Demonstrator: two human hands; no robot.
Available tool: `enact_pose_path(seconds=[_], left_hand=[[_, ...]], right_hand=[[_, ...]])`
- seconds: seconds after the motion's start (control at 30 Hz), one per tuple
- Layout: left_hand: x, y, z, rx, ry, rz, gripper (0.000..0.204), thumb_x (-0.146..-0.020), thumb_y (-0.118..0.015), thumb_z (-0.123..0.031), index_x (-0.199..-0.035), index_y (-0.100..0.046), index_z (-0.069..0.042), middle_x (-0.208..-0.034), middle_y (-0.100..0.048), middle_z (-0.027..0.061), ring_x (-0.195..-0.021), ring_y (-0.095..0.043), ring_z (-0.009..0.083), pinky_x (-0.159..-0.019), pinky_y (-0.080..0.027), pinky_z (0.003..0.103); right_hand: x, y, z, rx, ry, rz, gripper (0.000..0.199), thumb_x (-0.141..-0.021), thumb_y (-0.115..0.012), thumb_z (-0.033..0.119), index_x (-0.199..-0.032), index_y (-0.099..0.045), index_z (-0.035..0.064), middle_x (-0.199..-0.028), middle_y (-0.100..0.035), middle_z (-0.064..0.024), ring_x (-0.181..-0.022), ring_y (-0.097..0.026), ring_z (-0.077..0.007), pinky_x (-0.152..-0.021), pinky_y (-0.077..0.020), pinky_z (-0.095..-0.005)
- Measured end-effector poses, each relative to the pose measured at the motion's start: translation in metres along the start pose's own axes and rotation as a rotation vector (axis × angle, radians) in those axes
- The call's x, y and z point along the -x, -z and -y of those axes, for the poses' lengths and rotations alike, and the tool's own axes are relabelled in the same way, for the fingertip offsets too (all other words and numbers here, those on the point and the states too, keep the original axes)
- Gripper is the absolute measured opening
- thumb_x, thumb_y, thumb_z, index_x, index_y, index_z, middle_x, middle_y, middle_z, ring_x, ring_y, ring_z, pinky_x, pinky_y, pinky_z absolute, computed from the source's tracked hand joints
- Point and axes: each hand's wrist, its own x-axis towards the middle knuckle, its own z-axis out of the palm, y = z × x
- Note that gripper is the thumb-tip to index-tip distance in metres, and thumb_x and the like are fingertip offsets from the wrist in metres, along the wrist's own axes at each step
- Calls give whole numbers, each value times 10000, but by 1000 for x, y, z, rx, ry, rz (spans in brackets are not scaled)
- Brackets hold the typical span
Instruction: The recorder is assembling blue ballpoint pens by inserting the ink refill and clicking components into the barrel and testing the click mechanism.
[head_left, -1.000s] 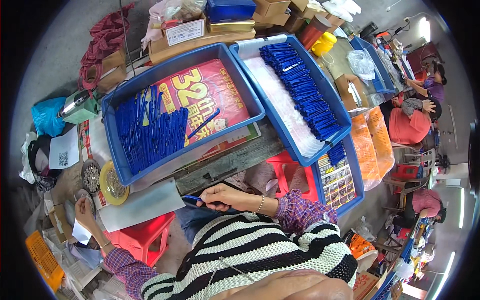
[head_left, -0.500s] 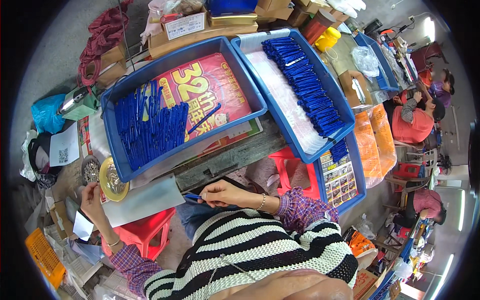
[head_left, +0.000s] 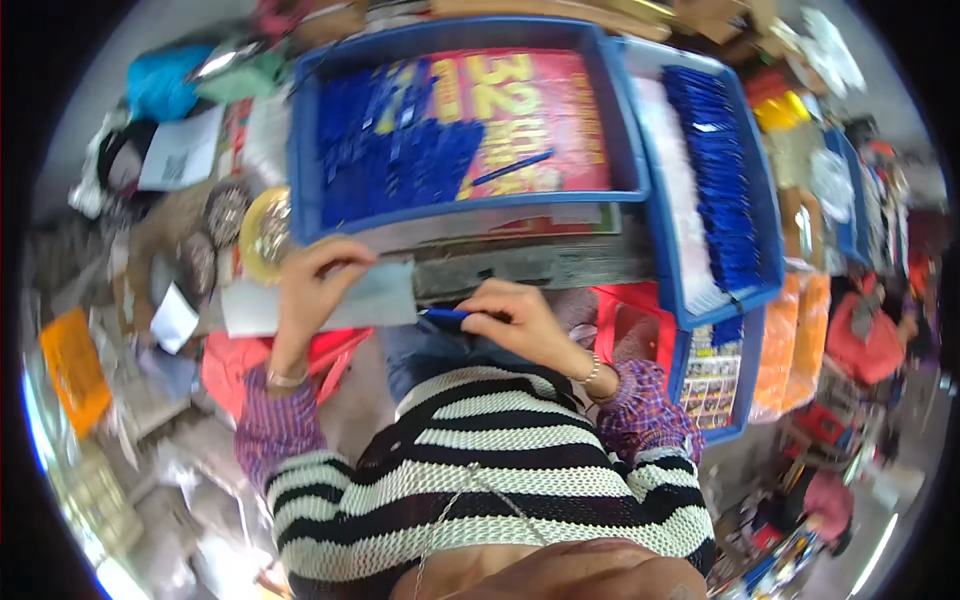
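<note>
My right hand (head_left: pixel 515 320) holds a slim blue pen (head_left: pixel 448 314) between thumb and fingers, its end pointing left above my lap. My left hand (head_left: pixel 322 285) hovers over a pale sheet (head_left: pixel 385 290) with its fingers closed in a pinch; blur hides whatever they may hold. Beside it is a round yellow dish (head_left: pixel 250 236) with small shiny pieces in it. Beyond both hands, a large blue tray (head_left: pixel 480 207) contains many blue pens (head_left: pixel 385 160) on a red and yellow printed sheet, one lying apart from the pile (head_left: pixel 513 167).
At the right a second blue tray (head_left: pixel 672 235) carries a dense row of blue pens (head_left: pixel 715 180). A third tray (head_left: pixel 742 400) sits lower, near a red stool (head_left: pixel 635 330). Another red stool (head_left: pixel 235 365) is at the left. People (head_left: pixel 862 335) sit farther off at the right.
My left hand has moved right, away from beside the yellow dish and toward the pen. The right hand still grips the pen. The whole view has turned and shifted.
</note>
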Motion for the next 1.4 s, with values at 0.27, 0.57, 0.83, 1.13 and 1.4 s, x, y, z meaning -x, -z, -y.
enact_pose_path(seconds=[0.27, 0.57, 0.83, 1.13, 1.4], left_hand=[[-16, -41, -9, 167, -211, 267, 149, -700, -566, 70, -809, -648, 10, -814, -651, 94, -778, -624, 201, -694, -489, 284], [-10, -47, -4, 265, -147, 421, 141, -703, -585, 73, -825, -631, 21, -788, -651, 79, -739, -624, 175, -684, -498, 280], [-9, -46, -1, 259, -149, 467, 132, -701, -609, 61, -820, -642, 12, -757, -659, 65, -709, -626, 163, -670, -492, 278], [-9, -44, -1, 265, -139, 493, 156, -685, -594, 75, -822, -640, 17, -755, -660, 75, -709, -632, 170, -667, -493, 281], [-10, -48, -5, 225, -238, 464, 140, -696, -573, 62, -816, -625, 12, -739, -649, 98, -680, -630, 198, -640, -484, 291]], right_hand=[[-3, 9, 26, 197, -17, -30, 180, -722, -682, 27, -902, -669, 21, -791, -611, -89, -699, -597, -192, -622, -458, -277], [-6, 2, 23, 308, 57, -16, 191, -724, -700, 30, -912, -669, 41, -795, -603, -74, -601, -561, -156, -500, -424, -242], [-7, 1, 18, 339, 66, -3, 177, -732, -694, 39, -907, -667, 41, -799, -606, -78, -616, -577, -177, -516, -444, -256], [-8, 1, 17, 330, 80, -27, 172, -732, -696, 53, -900, -664, 30, -767, -594, -77, -569, -572, -197, -498, -452, -275], [-6, 1, 12, 419, 149, -62, 177, -714, -700, 47, -888, -667, 38, -779, -600, -79, -612, -579, -212, -528, -460, -289]])
